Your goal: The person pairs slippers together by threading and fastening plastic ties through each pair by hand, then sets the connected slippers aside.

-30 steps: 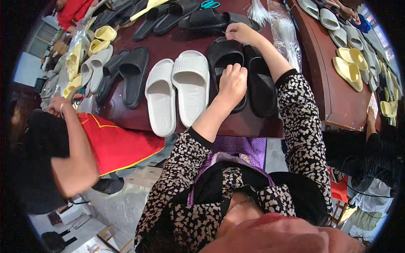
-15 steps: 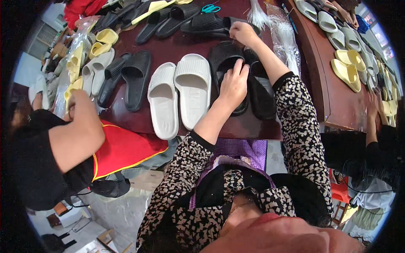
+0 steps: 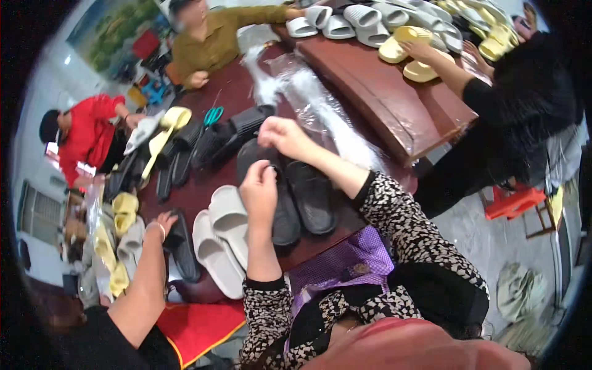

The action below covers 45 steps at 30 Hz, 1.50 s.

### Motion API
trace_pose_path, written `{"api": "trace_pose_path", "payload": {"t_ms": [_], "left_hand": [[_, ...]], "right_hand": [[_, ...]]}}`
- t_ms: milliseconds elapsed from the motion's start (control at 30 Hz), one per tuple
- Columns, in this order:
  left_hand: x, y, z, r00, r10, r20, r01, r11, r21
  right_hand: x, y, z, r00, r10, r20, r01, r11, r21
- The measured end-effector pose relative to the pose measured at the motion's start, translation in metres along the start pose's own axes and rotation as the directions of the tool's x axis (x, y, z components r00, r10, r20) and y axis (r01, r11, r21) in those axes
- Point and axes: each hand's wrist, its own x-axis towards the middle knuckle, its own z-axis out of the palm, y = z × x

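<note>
A pair of black slide slippers lies in front of me, the left slipper (image 3: 285,222) beside the right slipper (image 3: 316,206). Over the left slipper's upper is my left hand (image 3: 258,190), fingers curled and fingertips pinched. My right hand (image 3: 285,137) is raised beyond it at the toe end, its thumb and fingers pressed together. Whatever is pinched in either hand is too small or hidden to make out. Left of my left hand lie two pale grey slippers, one (image 3: 214,256) nearest me and the other (image 3: 229,217) partly over it.
More black slippers (image 3: 213,145) and teal scissors (image 3: 213,115) lie farther back. White plastic strands (image 3: 345,132) in clear wrapping are at right. At left, a co-worker's hand (image 3: 161,225) touches a black slipper (image 3: 183,253). Others work around the tables; a red stool (image 3: 515,202) stands at right.
The view has turned and tilted, showing more of the room. Both my hands stay over the black pair, closer together. The co-worker's hand at left has moved onto a black slipper.
</note>
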Motion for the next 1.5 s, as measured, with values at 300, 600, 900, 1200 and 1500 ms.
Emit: {"api": "trace_pose_path", "payload": {"t_ms": [300, 600, 900, 1200, 1500], "left_hand": [[0.06, -0.02, -0.002, 0.997, 0.069, 0.034, -0.068, 0.998, -0.014], [0.068, -0.015, 0.023, 0.881, -0.259, 0.396, 0.391, 0.869, -0.303], [0.057, -0.021, 0.01, 0.92, -0.355, 0.167, 0.389, 0.774, -0.5], [0.053, -0.014, 0.009, 0.94, -0.317, 0.124, 0.324, 0.721, -0.613], [0.053, -0.014, 0.016, 0.96, -0.275, 0.052, 0.247, 0.741, -0.625]], "right_hand": [[-0.018, -0.011, 0.014, 0.999, -0.049, -0.013, 0.046, 0.98, -0.195], [-0.014, 0.009, -0.013, 0.962, 0.249, -0.114, -0.239, 0.966, 0.098], [-0.014, 0.019, -0.013, 0.956, 0.284, -0.074, -0.288, 0.956, -0.052], [-0.024, 0.004, 0.003, 0.985, 0.143, -0.097, -0.166, 0.941, -0.295], [-0.026, 0.002, 0.002, 0.991, 0.045, -0.128, -0.095, 0.904, -0.416]]}}
